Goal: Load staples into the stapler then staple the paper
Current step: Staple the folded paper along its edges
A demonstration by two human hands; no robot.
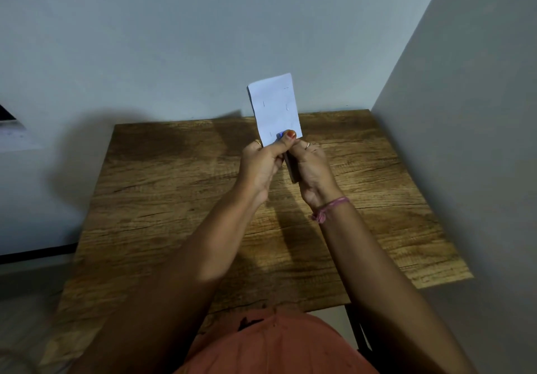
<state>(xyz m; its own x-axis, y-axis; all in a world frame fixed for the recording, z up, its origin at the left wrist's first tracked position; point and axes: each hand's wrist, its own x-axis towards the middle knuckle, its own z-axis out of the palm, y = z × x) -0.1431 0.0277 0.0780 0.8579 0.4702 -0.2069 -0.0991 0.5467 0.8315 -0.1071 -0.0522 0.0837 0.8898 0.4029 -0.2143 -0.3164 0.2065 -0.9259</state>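
While the left hand (pixel 263 161) is pinching the folded paper (pixel 274 109) upright at its 6 o'clock edge, probably to steady it, the right hand (pixel 312 167) is gripping the stapler (pixel 291 170) just beneath, above the table (pixel 174 199).

One folded sheet of paper (pixel 274 109), upright at centre frame. Four staples (pixel 263 103) visible in it: one at mid left, one at mid right, one near the upper right corner, one faint at lower left. One stapler (pixel 291 169), mostly hidden between the palms. Two hands: left hand (pixel 261 164) and right hand (pixel 312 167). Two rings (pixel 257 142), one per hand. One pink thread bracelet (pixel 328 208), centre right. One wooden table (pixel 174 193).
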